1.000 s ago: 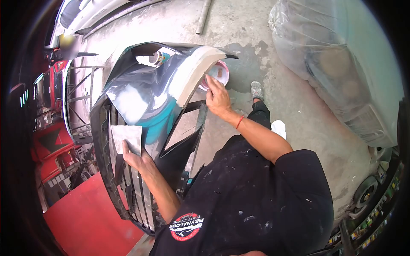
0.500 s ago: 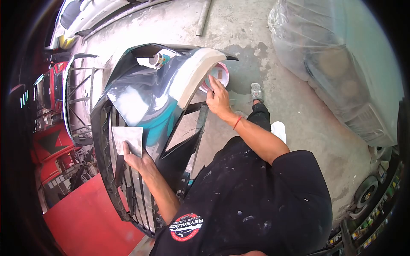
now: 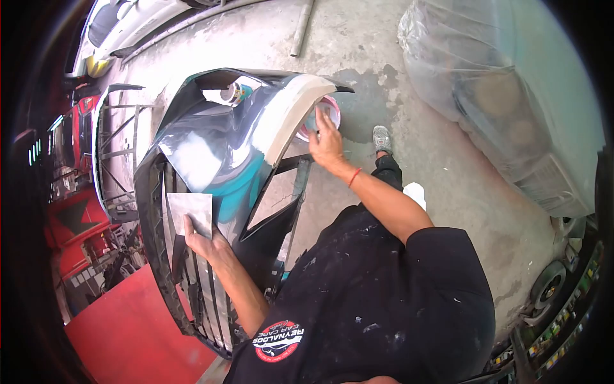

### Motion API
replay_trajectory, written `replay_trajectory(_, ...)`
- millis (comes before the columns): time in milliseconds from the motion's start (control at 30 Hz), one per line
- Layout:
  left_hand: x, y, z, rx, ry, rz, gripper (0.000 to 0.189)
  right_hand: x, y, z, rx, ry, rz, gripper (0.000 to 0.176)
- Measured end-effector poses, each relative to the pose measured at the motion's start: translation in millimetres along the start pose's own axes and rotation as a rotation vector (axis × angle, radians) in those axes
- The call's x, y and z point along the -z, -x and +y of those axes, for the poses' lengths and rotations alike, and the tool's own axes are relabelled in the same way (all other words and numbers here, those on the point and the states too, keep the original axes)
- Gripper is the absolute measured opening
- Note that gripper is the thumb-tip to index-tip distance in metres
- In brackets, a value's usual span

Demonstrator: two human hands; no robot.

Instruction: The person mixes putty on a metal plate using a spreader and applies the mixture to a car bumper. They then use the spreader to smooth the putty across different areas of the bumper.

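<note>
Left hand [image 3: 208, 244]: closed on plate [image 3: 193, 208], thumb across its face, above grille [image 3: 201, 288] of bumper [image 3: 246, 144]. Right hand [image 3: 327, 148]: fingers partly bent, near bumper's pale edge, partly over bucket [image 3: 335, 115]; cannot tell if gripping anything. Red cord [image 3: 355, 177] on right wrist. Bumper: left of centre in head view; can [image 3: 240, 93] by its opening. Beyond: plastic sheeting [image 3: 473, 83], pipe [image 3: 302, 29].
</note>
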State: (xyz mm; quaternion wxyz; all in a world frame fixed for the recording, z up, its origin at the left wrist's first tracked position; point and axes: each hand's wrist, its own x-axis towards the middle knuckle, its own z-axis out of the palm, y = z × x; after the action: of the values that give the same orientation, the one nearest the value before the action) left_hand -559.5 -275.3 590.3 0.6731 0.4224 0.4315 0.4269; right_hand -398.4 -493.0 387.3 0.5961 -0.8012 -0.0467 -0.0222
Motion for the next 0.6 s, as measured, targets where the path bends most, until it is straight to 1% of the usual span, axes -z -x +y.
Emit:
replay_trajectory(33,0,0,0,-0.001,0.003,-0.002,0.034,-8,5,-8,0.012,-0.016,0.040,0.060)
replay_trajectory(67,1,0,0,0.001,0.006,-0.017,0.034,-14,8,-11,0.044,0.061,0.038,0.061)
replay_trajectory(100,1,-1,0,0.004,0.006,-0.030,0.034,-18,13,-12,0.045,0.059,0.038,0.061)
replay_trajectory(200,-3,3,0,-0.019,-0.023,0.002,0.035,-14,34,-15,-0.015,-0.001,-0.094,0.062)
replay_trajectory(233,-3,3,-1,-0.015,-0.022,0.000,0.035,-6,37,-12,-0.015,0.002,-0.091,0.062)
replay_trajectory(300,-2,3,1,0.001,-0.004,-0.016,0.035,14,40,1,0.086,0.049,-0.182,0.063)
replay_trajectory(333,-2,3,1,-0.001,-0.003,-0.014,0.035,15,38,13,0.040,0.055,-0.133,0.063)
replay_trajectory(367,-1,2,1,-0.010,-0.015,-0.006,0.035,21,28,14,0.038,0.056,-0.136,0.063)
replay_trajectory(433,1,1,0,-0.017,-0.030,0.001,0.035,30,5,18,-0.017,0.031,-0.065,0.060)
replay_trajectory(467,3,-1,0,-0.008,-0.023,-0.017,0.035,29,-3,19,0.021,0.064,-0.037,0.059)
replay_trajectory(500,4,-2,0,0.000,-0.016,-0.037,0.035,26,-10,19,0.019,0.062,-0.034,0.059)
replay_trajectory(567,1,1,1,0.000,-0.017,-0.032,0.035,19,-19,14,-0.074,-0.043,-0.105,0.058)
replay_trajectory(600,-1,2,1,0.002,-0.017,-0.023,0.036,17,-19,12,-0.073,-0.045,-0.105,0.058)
